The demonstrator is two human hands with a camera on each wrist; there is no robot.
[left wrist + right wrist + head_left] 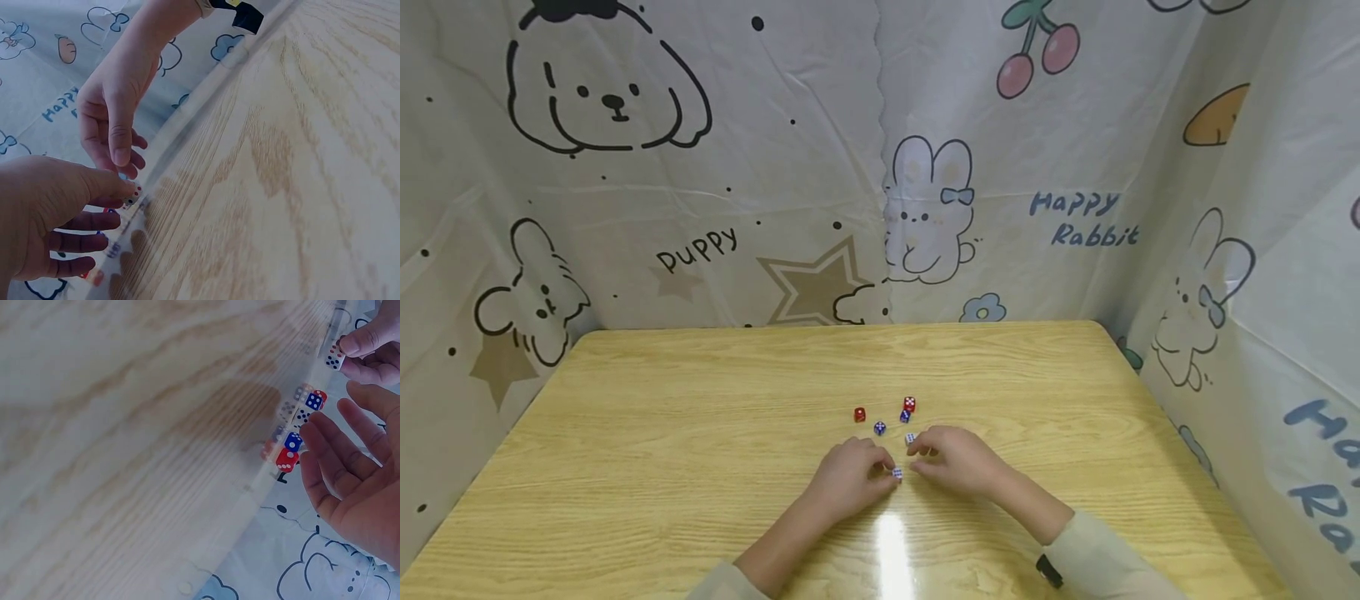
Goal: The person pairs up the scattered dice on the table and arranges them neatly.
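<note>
My left hand [852,477] pinches a white die [334,360] between thumb and forefinger; in the left wrist view the die [132,194] shows at the thumb tip. Facing it from the right, my right hand [958,460] has loosely bent fingers apart and nothing between them. A second white die [910,438] sits on the table right at the right hand's fingertips. Beyond the hands lie a blue die [880,428] and a red die [860,414] a little apart. Another blue die [906,416] is close in front of another red die [910,403].
The wood-grain table [700,400] has a bright reflection near its front. A printed cloth [820,125] with cartoon animals hangs behind it and along its sides. A small black object [1048,572] is at the right sleeve.
</note>
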